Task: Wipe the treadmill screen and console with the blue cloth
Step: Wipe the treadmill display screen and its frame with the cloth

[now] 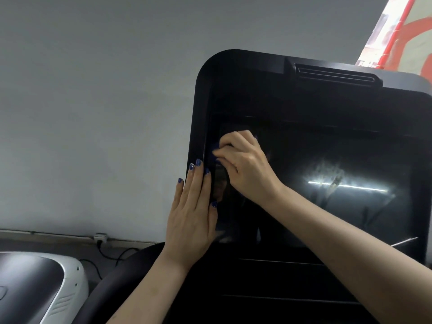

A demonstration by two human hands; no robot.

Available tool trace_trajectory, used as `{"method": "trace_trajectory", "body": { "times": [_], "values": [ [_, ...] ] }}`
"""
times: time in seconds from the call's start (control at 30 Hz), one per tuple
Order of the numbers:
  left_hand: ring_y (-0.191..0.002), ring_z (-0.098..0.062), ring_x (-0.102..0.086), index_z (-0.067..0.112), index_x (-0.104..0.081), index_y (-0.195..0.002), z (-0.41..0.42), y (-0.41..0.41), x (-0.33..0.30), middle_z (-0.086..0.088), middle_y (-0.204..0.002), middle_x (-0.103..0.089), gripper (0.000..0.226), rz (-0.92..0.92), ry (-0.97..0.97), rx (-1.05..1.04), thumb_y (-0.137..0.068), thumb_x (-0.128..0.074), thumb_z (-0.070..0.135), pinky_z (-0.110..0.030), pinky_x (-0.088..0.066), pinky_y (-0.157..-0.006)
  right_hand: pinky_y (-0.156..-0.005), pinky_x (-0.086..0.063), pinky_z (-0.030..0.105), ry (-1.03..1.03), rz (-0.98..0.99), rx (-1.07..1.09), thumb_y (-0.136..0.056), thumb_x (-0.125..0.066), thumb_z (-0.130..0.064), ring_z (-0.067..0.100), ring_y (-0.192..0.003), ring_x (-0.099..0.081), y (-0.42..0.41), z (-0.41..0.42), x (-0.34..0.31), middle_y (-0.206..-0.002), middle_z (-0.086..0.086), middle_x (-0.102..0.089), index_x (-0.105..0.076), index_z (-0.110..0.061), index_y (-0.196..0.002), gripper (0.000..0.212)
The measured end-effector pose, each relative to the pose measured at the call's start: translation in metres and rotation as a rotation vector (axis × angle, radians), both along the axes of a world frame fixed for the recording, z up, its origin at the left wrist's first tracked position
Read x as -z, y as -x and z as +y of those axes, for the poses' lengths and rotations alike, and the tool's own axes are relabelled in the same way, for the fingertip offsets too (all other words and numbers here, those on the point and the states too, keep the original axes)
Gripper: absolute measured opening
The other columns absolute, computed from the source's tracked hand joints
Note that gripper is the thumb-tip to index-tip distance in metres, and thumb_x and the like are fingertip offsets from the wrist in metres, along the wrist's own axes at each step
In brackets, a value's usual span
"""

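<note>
Landmark: treadmill screen [327,183], dark glass set in the black console [233,90], tilted in view.

Around it: a second machine with a white shell [72,279] sits well left of and below the screen, dark panel on top. Black cables [112,256] run along the floor between that shell and the wall, up to a small wall socket [100,237]. A black curved handrail [121,277] rises toward the console's lower left, under the left forearm. Vent slot [336,74] on the console top edge, above the screen. Red-and-white banner [397,31] behind the console's top right corner.

In the way: right forearm crosses the screen's lower half diagonally; both hands crowd its left edge.

Left hand [194,213]: fingers straight and together, flat against the console's left frame beside the screen, thumb tip just over the glass edge. Holds nothing.

Right hand [243,164]: grip curled, clamped on the blue cloth [214,153], pressed onto the screen's upper left corner. Cloth mostly hidden under the fingers; only a small bunch shows at the frame edge.

Open room: the screen's middle and right are uncovered, with a bright strip-light reflection [348,184] there. Ribbed black panel [292,277] below the screen.

Room: plain grey wall [93,90] left of and behind the console.
</note>
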State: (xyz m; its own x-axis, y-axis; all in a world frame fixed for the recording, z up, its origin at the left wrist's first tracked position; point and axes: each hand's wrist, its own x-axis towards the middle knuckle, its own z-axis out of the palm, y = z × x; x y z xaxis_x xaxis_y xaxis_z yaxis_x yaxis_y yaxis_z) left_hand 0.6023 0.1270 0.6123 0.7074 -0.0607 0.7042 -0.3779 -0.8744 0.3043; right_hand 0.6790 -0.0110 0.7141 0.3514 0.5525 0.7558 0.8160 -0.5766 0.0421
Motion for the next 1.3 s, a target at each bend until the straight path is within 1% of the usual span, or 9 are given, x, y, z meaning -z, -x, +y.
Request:
{"method": "trace_trajectory", "body": {
  "times": [0.17,0.27,0.37,0.57,0.7,0.8,0.9,1.2,1.3],
  "values": [
    [-0.155,-0.027,-0.005,0.002,-0.021,-0.156,0.000,0.000,0.000,-0.011,-0.167,-0.006,0.060,-0.007,0.004,0.018,-0.099,-0.032,0.018,-0.044,-0.008,-0.125,-0.086,-0.047,0.032,0.070,0.056,-0.024,-0.089,-0.068,-0.004,0.022,-0.099,-0.054,0.010,-0.006,0.006,-0.103,0.007,-0.063,-0.072,-0.004,-0.096,0.008],
    [-0.155,-0.027,-0.004,0.002,-0.020,-0.156,0.001,0.000,0.000,-0.011,-0.167,-0.005,0.060,-0.006,-0.002,0.014,-0.099,-0.031,0.019,-0.043,-0.007,-0.125,-0.085,-0.048,0.040,0.146,0.054,-0.008,-0.090,-0.068,-0.008,0.025,-0.101,-0.055,0.000,-0.014,-0.009,-0.107,0.008,-0.062,-0.070,-0.005,-0.104,0.014],
    [-0.155,-0.028,-0.005,0.001,-0.022,-0.156,0.001,-0.001,0.001,-0.012,-0.167,-0.007,0.060,-0.006,-0.005,0.003,-0.099,-0.032,0.018,-0.043,-0.007,-0.125,-0.084,-0.049,0.045,0.001,0.043,0.058,-0.089,-0.068,-0.006,0.027,-0.100,-0.055,-0.011,-0.013,-0.017,-0.105,0.009,-0.062,-0.070,-0.004,-0.103,0.014],
    [-0.155,-0.028,-0.005,0.000,-0.023,-0.155,0.001,0.000,0.000,-0.013,-0.167,-0.009,0.060,-0.003,0.013,0.025,-0.098,-0.033,0.018,-0.045,-0.009,-0.125,-0.087,-0.044,0.030,0.063,0.033,-0.044,-0.089,-0.068,-0.005,0.025,-0.098,-0.056,0.004,-0.019,0.002,-0.102,0.009,-0.064,-0.073,-0.004,-0.095,0.008],
    [-0.155,-0.027,-0.005,0.001,-0.023,-0.155,0.000,0.000,0.000,-0.012,-0.167,-0.008,0.060,-0.006,0.011,0.015,-0.098,-0.032,0.018,-0.045,-0.008,-0.125,-0.079,-0.049,0.046,0.047,0.002,-0.018,-0.089,-0.067,-0.009,0.027,-0.096,-0.057,-0.014,-0.024,-0.016,-0.102,0.009,-0.064,-0.074,-0.004,-0.094,0.010],
    [-0.155,-0.028,-0.004,0.000,-0.023,-0.155,0.000,0.000,0.000,-0.013,-0.167,-0.007,0.060,-0.006,0.012,0.015,-0.099,-0.032,0.018,-0.044,-0.006,-0.125,-0.082,-0.050,0.044,-0.098,0.024,0.031,-0.087,-0.070,-0.004,0.026,-0.096,-0.055,-0.011,-0.011,-0.009,-0.101,0.009,-0.064,-0.074,-0.002,-0.091,0.007],
    [-0.155,-0.028,-0.004,0.000,-0.023,-0.155,0.000,0.000,0.000,-0.013,-0.167,-0.007,0.060,-0.009,0.006,0.011,-0.099,-0.032,0.018,-0.044,-0.006,-0.125,-0.086,-0.045,0.035,0.035,0.033,-0.044,-0.088,-0.069,-0.002,0.025,-0.097,-0.055,0.000,-0.020,0.003,-0.102,0.009,-0.064,-0.074,-0.004,-0.093,0.007],
    [-0.154,-0.028,-0.006,-0.001,-0.025,-0.154,0.000,-0.001,0.000,-0.014,-0.166,-0.010,0.060,-0.025,0.018,0.006,-0.098,-0.035,0.017,-0.045,-0.008,-0.125,-0.077,-0.049,0.045,-0.141,0.000,0.026,-0.089,-0.069,-0.005,0.025,-0.095,-0.055,-0.012,-0.039,0.000,-0.100,0.009,-0.064,-0.074,-0.002,-0.091,0.006],
    [-0.154,-0.028,-0.006,-0.002,-0.026,-0.154,-0.001,0.000,0.000,-0.015,-0.166,-0.010,0.060,-0.028,0.001,-0.007,-0.098,-0.035,0.017,-0.045,-0.008,-0.125,-0.077,-0.049,0.046,-0.053,0.023,-0.025,-0.088,-0.070,-0.003,0.025,-0.096,-0.056,-0.004,-0.048,0.010,-0.101,0.009,-0.064,-0.074,-0.003,-0.092,0.005]
  ]
}}
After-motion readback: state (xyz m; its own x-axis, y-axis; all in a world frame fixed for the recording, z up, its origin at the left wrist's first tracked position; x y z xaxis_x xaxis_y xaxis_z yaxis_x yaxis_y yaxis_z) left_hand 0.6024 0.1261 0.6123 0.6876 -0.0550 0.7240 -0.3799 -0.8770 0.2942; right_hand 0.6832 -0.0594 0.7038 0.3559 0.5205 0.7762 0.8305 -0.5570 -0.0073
